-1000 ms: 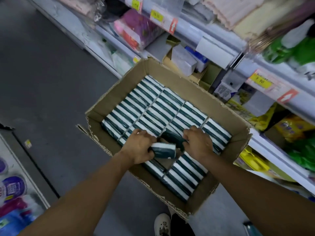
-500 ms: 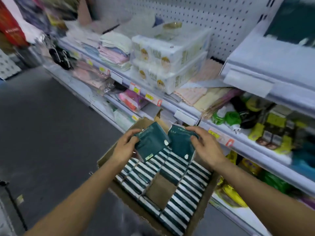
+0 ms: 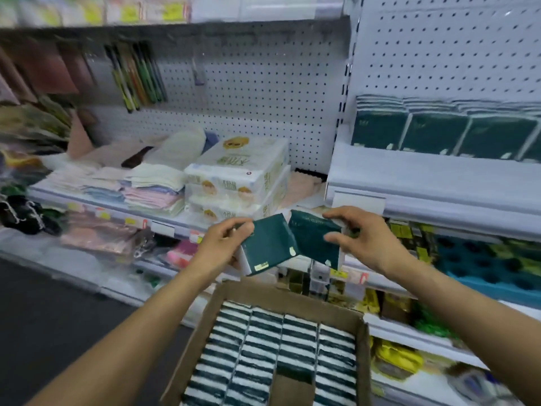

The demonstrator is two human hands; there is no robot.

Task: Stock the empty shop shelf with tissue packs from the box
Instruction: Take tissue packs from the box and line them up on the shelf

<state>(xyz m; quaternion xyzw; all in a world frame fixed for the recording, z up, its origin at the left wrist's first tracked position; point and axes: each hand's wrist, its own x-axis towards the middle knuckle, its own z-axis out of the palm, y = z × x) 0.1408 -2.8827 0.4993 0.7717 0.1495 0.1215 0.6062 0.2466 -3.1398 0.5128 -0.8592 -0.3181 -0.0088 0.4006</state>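
Packs face me: my left hand [image 3: 224,240] grips one tissue pack [image 3: 268,247], my right hand [image 3: 361,240] pinches another pack [image 3: 314,240], ready for shelving upright.

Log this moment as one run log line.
left hand: holds dark green tissue pack | right hand: holds second pack | box: below, mostly full | shelf row: upper right

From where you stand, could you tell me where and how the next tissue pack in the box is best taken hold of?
Come from above. The tissue packs in the cardboard box stand on edge in tight rows, only their striped top edges showing. Beside the bare gap in the third row, the neighbouring pack probably has an exposed face: slip fingers into the gap, pinch across its thin sides, lift straight up.
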